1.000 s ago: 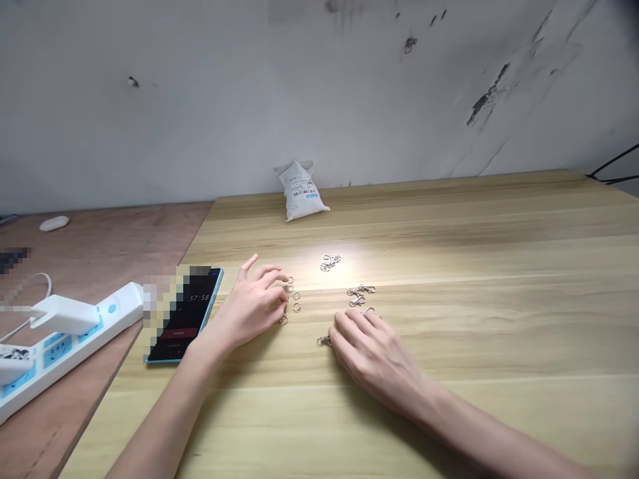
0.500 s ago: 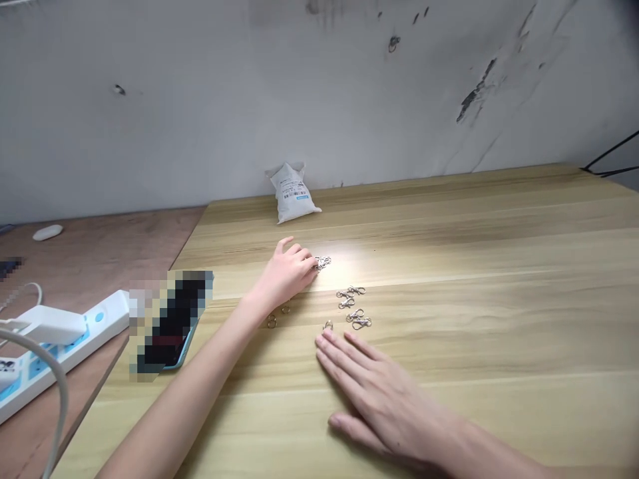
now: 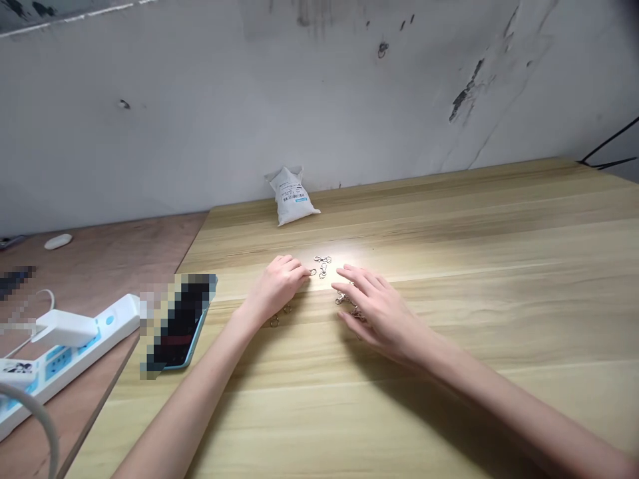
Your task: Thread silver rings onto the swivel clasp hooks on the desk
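Observation:
My left hand rests on the light wooden table with its fingers curled, and the fingertips pinch a small metal ring. Just beyond lies a little cluster of metal rings and clasps. Two loose rings sit beside my left wrist. My right hand hovers with fingers spread over a group of lobster clasps, partly hiding them.
A white sealed bag leans by the wall at the back. A phone in a blue case lies at the table's left edge. A white power strip with a plugged charger sits on the darker left table.
My left hand has drawn back a little from the cluster, pulling a ring with it. My right hand has moved forward from the table's near side to above the clasps.

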`<state>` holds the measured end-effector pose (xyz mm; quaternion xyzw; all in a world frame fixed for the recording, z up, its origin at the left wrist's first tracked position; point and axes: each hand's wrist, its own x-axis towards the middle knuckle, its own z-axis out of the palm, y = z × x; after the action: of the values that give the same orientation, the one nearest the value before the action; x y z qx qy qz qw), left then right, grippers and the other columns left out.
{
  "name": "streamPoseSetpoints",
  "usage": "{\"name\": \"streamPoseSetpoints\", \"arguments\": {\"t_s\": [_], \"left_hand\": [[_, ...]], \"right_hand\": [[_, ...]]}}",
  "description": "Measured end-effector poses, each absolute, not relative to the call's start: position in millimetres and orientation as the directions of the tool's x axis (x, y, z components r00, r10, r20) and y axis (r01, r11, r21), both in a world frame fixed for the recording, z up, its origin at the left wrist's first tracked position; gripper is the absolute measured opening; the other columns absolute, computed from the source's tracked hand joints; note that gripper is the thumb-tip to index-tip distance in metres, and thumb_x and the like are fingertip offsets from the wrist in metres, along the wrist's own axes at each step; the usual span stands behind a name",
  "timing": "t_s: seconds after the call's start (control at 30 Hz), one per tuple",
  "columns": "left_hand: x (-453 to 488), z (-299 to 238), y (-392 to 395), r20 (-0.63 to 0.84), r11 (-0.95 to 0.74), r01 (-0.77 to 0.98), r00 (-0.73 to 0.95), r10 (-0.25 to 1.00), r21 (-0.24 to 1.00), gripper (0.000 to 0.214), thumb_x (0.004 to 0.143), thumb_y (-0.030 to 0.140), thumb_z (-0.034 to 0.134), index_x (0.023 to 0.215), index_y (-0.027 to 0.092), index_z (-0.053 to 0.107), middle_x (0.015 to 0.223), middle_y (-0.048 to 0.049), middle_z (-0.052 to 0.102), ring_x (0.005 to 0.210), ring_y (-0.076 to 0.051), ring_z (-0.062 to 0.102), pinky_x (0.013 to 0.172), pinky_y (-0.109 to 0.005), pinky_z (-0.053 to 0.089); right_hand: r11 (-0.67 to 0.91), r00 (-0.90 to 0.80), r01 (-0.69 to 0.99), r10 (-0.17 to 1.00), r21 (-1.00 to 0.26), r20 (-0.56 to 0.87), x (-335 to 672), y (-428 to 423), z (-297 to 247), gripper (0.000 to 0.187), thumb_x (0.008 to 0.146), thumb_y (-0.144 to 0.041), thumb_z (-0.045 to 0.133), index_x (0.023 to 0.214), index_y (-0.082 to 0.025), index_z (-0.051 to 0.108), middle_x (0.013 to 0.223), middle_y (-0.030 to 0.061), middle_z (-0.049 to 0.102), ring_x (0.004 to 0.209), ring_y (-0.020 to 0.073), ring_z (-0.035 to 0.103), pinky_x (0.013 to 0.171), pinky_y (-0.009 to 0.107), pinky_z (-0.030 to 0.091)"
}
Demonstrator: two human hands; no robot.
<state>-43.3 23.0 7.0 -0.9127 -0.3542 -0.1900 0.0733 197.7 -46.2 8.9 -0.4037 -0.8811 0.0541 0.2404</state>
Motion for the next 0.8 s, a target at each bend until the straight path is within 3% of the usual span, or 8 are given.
{"name": "streamPoseSetpoints", "arguments": {"t_s": [0.1, 0.2, 0.33, 0.47, 0.63, 0.8], "left_hand": [[-40.0, 15.8, 7.1, 0.448, -0.750, 0.647, 0.634, 0.630, 0.139, 0.014, 0.094, 0.015, 0.053, 0.093, 0.017, 0.067, 0.083, -0.0031, 0.069, 0.078, -0.015, 0.060, 0.071, -0.026, 0.048], [-33.7, 27.9, -15.9, 0.467, -0.700, 0.488, 0.524, 0.713, 0.521, 0.012, 0.091, 0.014, 0.058, 0.097, 0.019, 0.067, 0.087, -0.0021, 0.071, 0.081, -0.014, 0.063, 0.074, -0.026, 0.049], [-27.4, 35.8, -40.8, 0.394, -0.549, 0.323, 0.435, 0.810, 0.771, 0.008, 0.091, 0.018, 0.061, 0.093, 0.021, 0.068, 0.088, -0.0009, 0.072, 0.084, -0.014, 0.066, 0.077, -0.025, 0.051], [-26.7, 30.6, -48.6, 0.303, -0.409, 0.320, 0.332, 0.893, 0.855, 0.006, 0.089, 0.023, 0.064, 0.091, 0.021, 0.069, 0.084, 0.0003, 0.072, 0.082, -0.014, 0.067, 0.080, -0.027, 0.051], [-24.8, 22.9, -50.5, 0.221, -0.308, 0.394, 0.251, 0.942, 0.866, 0.003, 0.087, 0.023, 0.066, 0.087, 0.021, 0.068, 0.083, 0.0012, 0.071, 0.081, -0.013, 0.066, 0.079, -0.026, 0.050], [-20.0, 21.5, -55.9, 0.307, -0.408, 0.474, 0.279, 0.910, 0.780, 0.009, 0.089, 0.023, 0.062, 0.082, 0.020, 0.066, 0.087, -0.0012, 0.065, 0.086, -0.015, 0.062, 0.078, -0.029, 0.048]], "right_hand": [[0.635, -0.521, 0.652, 0.773, -0.414, 0.363, 190.7, -39.2, 13.1, 0.036, 0.092, -0.023, 0.051, 0.128, -0.016, 0.052, 0.136, 0.0158, 0.052, 0.126, 0.0293, 0.048, 0.102, 0.050, 0.043], [0.592, -0.529, 0.499, 0.787, -0.633, 0.319, 182.1, -37.8, 15.2, 0.036, 0.093, -0.026, 0.054, 0.129, -0.020, 0.052, 0.124, 0.0118, 0.060, 0.114, 0.0244, 0.054, 0.096, 0.044, 0.046], [0.353, -0.562, 0.251, 0.811, -0.901, 0.161, 171.7, -43.0, 17.0, 0.021, 0.099, -0.031, 0.045, 0.104, -0.022, 0.063, 0.099, 0.0048, 0.068, 0.090, 0.0177, 0.061, 0.080, 0.033, 0.050], [0.226, -0.567, 0.172, 0.818, -0.959, 0.091, 170.1, -48.4, 18.3, 0.028, 0.100, -0.035, 0.042, 0.092, -0.020, 0.064, 0.091, 0.0039, 0.068, 0.086, 0.0164, 0.062, 0.074, 0.028, 0.048], [0.398, -0.531, 0.282, 0.823, -0.873, 0.204, 171.7, -50.1, 14.9, 0.029, 0.101, -0.031, 0.039, 0.085, -0.019, 0.060, 0.077, 0.0013, 0.061, 0.067, 0.0126, 0.054, 0.064, 0.026, 0.041], [0.458, -0.438, 0.362, 0.852, -0.812, 0.286, 169.1, -50.8, 5.5, 0.027, 0.098, -0.028, 0.041, 0.078, -0.018, 0.056, 0.068, 0.0005, 0.057, 0.059, 0.0120, 0.048, 0.057, 0.026, 0.035]]}}
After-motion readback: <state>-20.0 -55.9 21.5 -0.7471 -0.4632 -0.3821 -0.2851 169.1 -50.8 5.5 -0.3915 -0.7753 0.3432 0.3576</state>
